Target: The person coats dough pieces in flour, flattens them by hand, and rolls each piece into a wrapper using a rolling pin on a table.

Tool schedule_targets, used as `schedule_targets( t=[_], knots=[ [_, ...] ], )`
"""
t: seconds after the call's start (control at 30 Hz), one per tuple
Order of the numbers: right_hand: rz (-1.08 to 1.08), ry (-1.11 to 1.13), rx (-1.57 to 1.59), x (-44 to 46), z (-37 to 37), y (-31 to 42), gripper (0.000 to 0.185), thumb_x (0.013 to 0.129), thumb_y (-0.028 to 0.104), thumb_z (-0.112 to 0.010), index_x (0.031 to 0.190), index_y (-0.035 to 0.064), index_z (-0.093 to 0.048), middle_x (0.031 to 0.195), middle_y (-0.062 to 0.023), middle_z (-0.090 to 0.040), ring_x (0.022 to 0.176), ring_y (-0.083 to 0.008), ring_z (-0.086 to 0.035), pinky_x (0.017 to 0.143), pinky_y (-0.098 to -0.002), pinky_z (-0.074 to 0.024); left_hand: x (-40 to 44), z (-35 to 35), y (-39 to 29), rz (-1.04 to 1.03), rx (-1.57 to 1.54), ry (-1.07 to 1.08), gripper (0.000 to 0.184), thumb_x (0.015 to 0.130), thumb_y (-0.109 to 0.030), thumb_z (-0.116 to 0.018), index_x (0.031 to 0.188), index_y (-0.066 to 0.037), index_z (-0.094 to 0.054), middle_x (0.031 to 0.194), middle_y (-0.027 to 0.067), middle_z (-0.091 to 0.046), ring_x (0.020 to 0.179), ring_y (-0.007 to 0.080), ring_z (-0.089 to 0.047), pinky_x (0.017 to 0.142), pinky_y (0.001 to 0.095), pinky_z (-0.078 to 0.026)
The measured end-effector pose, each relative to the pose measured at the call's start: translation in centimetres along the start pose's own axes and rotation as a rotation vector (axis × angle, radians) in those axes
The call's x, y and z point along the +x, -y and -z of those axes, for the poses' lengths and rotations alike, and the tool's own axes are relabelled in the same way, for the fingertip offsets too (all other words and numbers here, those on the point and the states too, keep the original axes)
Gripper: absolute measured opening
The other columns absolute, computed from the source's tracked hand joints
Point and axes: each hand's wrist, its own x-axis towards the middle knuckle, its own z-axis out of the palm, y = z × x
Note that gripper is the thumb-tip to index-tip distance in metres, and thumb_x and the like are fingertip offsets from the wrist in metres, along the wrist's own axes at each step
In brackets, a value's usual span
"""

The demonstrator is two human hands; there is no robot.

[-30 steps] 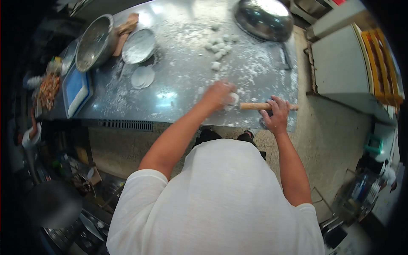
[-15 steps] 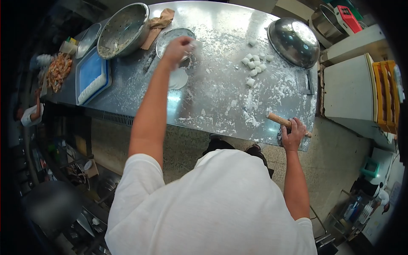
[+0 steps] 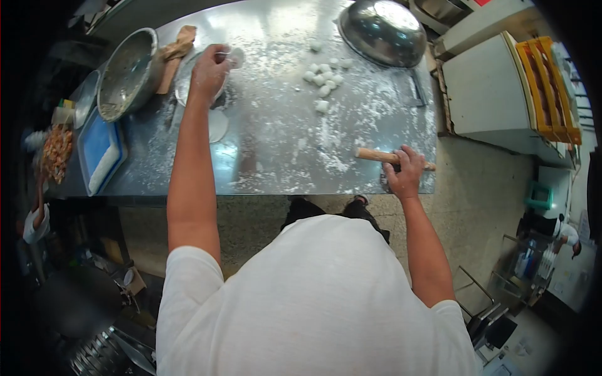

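My left hand (image 3: 210, 72) is closed, pinching a thin pale disc like a dough wrapper (image 3: 236, 58) at its fingertips. It is above a round metal-rimmed dish (image 3: 182, 93), which the hand and forearm partly cover. Flat white dough wrappers (image 3: 217, 126) lie on the table just right of the forearm. My right hand (image 3: 406, 170) is closed around a wooden rolling pin (image 3: 375, 154) near the table's front right edge. Several small white dough pieces (image 3: 327, 76) lie grouped on the floured steel table (image 3: 269, 135) between the hands.
A metal bowl (image 3: 382, 34) lies upside down at the back right, near a scraper (image 3: 418, 88). To the left are a large mixing bowl (image 3: 128, 75), brown paper (image 3: 179, 47) and a blue tray (image 3: 100, 135). Another person (image 3: 37, 222) is at far left.
The view has shifted, so the table contents appear further left and higher. My left hand remains by the round dish, its pale disc now clearer. My right hand still grips the rolling pin.
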Motion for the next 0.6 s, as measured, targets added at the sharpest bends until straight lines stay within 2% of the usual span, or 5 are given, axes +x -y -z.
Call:
schedule_targets(
  t=[0.1, 0.27, 0.4, 0.53, 0.6],
  knots=[
    [0.050, 0.050, 0.043, -0.1, 0.7, -0.1, 0.045, 0.078, 0.030, -0.076, 0.117, 0.0103, -0.063, 0.135, -0.0146, -0.054, 0.131, -0.0352, -0.047, 0.117, -0.0599, -0.0183, -5.7, -9.7, -3.1, 0.050, -0.321, 0.362, 0.035, 0.086, -0.007, -0.068, 0.121, -0.003, -0.063, 0.103, 0.0066, -0.069, 0.094, 0.0164, -0.064, 0.083, 0.0327, -0.052],
    [0.140, 0.233, 0.047, -1.2, 2.3, -0.3, 0.053, 0.084, 0.038, -0.071, 0.128, 0.0097, -0.060, 0.145, -0.0185, -0.047, 0.139, -0.0373, -0.041, 0.119, -0.0585, -0.0170, -16.4, -25.8, -1.8, 0.169, 0.156, 0.594, 0.029, 0.080, -0.019, -0.073, 0.105, -0.004, -0.069, 0.095, 0.0138, -0.071, 0.090, 0.0262, -0.068, 0.083, 0.0384, -0.053],
    [0.106, 0.334, -0.062, 2.3, 1.8, 0.7, 0.066, 0.091, 0.047, -0.061, 0.146, 0.0120, -0.050, 0.158, -0.0207, -0.035, 0.147, -0.0397, -0.030, 0.121, -0.0556, -0.0149, -19.2, -27.5, -2.0, 0.037, 0.489, 0.514, 0.025, 0.083, -0.020, -0.070, 0.102, -0.004, -0.068, 0.101, 0.0211, -0.070, 0.098, 0.0405, -0.066, 0.085, 0.0466, -0.052],
    [-0.006, 0.337, -0.158, 9.9, -0.9, 1.9, 0.069, 0.095, 0.049, -0.054, 0.153, 0.0147, -0.042, 0.162, -0.0188, -0.028, 0.150, -0.0388, -0.024, 0.123, -0.0525, -0.0139, -17.4, -27.4, -2.4, 0.010, 0.531, 0.459, 0.025, 0.084, -0.022, -0.069, 0.103, -0.004, -0.068, 0.101, 0.0204, -0.070, 0.098, 0.0390, -0.067, 0.085, 0.0465, -0.052],
    [0.025, 0.189, -0.131, 12.2, -2.1, 1.9, 0.069, 0.095, 0.049, -0.054, 0.154, 0.0157, -0.040, 0.163, -0.0185, -0.027, 0.151, -0.0380, -0.023, 0.123, -0.0495, -0.0143, -16.2, -27.2, -3.2, 0.125, 0.462, 0.449, 0.025, 0.085, -0.021, -0.069, 0.102, -0.004, -0.068, 0.097, 0.0205, -0.070, 0.096, 0.0393, -0.067, 0.084, 0.0464, -0.052]
  ],
)
